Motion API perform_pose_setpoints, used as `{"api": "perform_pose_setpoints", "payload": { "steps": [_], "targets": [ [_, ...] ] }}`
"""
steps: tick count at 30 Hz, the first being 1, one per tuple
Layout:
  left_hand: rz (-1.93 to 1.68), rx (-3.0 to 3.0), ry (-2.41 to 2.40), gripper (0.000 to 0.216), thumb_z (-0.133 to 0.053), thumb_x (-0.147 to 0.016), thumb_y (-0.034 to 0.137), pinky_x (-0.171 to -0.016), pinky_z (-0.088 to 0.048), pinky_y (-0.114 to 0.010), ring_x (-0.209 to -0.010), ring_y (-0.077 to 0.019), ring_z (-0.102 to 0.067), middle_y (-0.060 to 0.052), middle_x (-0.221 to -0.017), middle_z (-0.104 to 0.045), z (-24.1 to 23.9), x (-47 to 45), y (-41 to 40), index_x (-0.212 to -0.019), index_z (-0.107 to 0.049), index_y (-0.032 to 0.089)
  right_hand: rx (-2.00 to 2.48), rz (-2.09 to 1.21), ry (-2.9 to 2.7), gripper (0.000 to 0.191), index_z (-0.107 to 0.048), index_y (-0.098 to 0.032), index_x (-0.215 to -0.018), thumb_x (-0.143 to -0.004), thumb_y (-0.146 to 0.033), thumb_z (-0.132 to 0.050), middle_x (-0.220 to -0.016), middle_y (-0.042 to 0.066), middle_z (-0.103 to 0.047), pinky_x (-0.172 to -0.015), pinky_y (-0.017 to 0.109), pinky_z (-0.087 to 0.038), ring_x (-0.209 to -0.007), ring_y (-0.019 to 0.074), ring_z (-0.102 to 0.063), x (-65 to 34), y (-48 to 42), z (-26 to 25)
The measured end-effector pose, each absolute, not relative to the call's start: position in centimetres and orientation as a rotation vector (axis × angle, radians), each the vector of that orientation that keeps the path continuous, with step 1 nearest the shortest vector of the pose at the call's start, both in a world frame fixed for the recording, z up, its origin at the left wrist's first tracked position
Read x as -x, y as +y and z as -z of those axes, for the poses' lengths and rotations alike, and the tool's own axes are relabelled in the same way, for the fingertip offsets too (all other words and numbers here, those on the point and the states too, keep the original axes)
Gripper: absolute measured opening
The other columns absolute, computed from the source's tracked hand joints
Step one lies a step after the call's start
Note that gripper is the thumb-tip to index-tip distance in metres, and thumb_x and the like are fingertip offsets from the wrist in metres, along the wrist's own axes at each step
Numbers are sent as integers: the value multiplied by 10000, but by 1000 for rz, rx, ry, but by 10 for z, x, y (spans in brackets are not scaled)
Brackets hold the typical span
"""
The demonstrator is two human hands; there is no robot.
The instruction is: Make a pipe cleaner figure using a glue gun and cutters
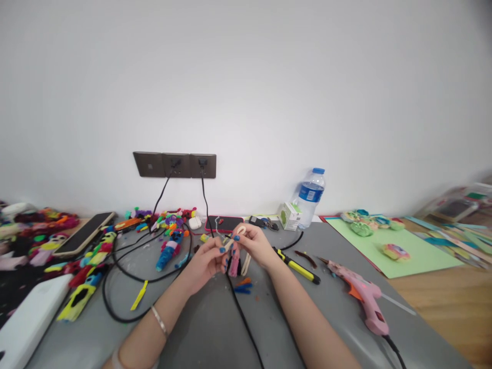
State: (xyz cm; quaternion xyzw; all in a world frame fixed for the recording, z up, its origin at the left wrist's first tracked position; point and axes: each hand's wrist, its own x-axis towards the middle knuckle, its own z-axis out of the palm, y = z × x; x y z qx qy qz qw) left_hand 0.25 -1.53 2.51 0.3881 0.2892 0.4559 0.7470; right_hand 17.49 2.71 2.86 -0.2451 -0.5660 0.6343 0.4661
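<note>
Forearms: both came in from the bottom edge over the grey mat [207,333], with a bracelet [159,320] on the left wrist.
Left hand [205,261]: fingers curled, thumb and fingertips pinched shut on the lower part of the pink fuzzy piece [234,262].
Right hand [255,245]: fingertips closed on the upper end of the same piece, where a beige loop [240,230] stood up.
Piece location: held clear of the mat between the two hands at mid-table, above the black cable [246,328].
Piece condition: pink body with a dark part and beige strands hanging loose below (finer detail too small to read).
Work done: judged partial. The body appeared formed, and several finished-looking coloured figures lay to the left, among them a blue figure [169,249].
Work left: the loose beige strands suggested the piece was not complete. How much remained could not be told.
Tools: a pink glue gun [365,298] lay on the mat to the right, apart from both hands. A yellow-and-black cutter [298,265] lay just beside the right forearm.
Surroundings: a water bottle [310,197] stood at the wall, and a green sheet [418,256] lay at right.
</note>
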Motion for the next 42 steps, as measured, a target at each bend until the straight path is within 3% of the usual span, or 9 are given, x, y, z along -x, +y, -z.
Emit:
{"api": "perform_pose_setpoints", "payload": {
  "steps": [4,7,14,20,34,42],
  "targets": [
    [-984,-1192,709,187,-708,-784,320,-551,-488,-223,-569,-123,-578,-27,-699,-639,-26,-2,-16,-736,-598,176,607,-1560,-1425,345,-580,-169,-762,-738,-451,-776,-578,-17,-640,-459,226,-506,-446,117,-601,-180,28,-29],
    [-1119,-1521,819,126,-719,-763,245,-654,-508,-239,-717,-164,-638,-56,-837,-683,-23,0,-14,-855,-660,183,629,-1553,-1472,357,-583,-164,-760,-747,-472,-762,-592,0,-661,-464,230,-510,-458,126,-617,-179,28,-31],
    [-1368,-1906,1102,26,-664,-776,177,-586,-451,-207,-610,-127,-591,-3,-717,-661,-10,4,-9,-786,-665,200,670,-1537,-1471,348,-581,-162,-754,-722,-445,-782,-549,-26,-634,-422,205,-483,-427,117,-601,-176,27,-32],
    [-1302,-1846,1133,55,-662,-766,204,-529,-429,-194,-609,-121,-598,5,-734,-670,-9,3,-7,-811,-637,186,646,-1518,-1460,318,-590,-165,-762,-763,-440,-749,-574,-23,-640,-459,213,-505,-450,112,-610,-177,29,-31],
    [-1460,-1698,1098,97,-641,-805,251,-621,-521,-221,-731,-147,-635,-36,-804,-671,-10,6,-4,-823,-692,171,689,-1503,-1450,331,-694,-136,-828,-735,-446,-761,-635,16,-702,-432,208,-511,-452,117,-633,-173,32,-25],
    [-1403,-1630,1082,145,-653,-787,279,-615,-539,-240,-730,-161,-654,-51,-830,-701,-12,6,-3,-861,-709,167,747,-1482,-1441,352,-670,-138,-798,-722,-468,-763,-653,40,-718,-465,215,-525,-509,143,-677,-174,33,-23]
  ]
}}
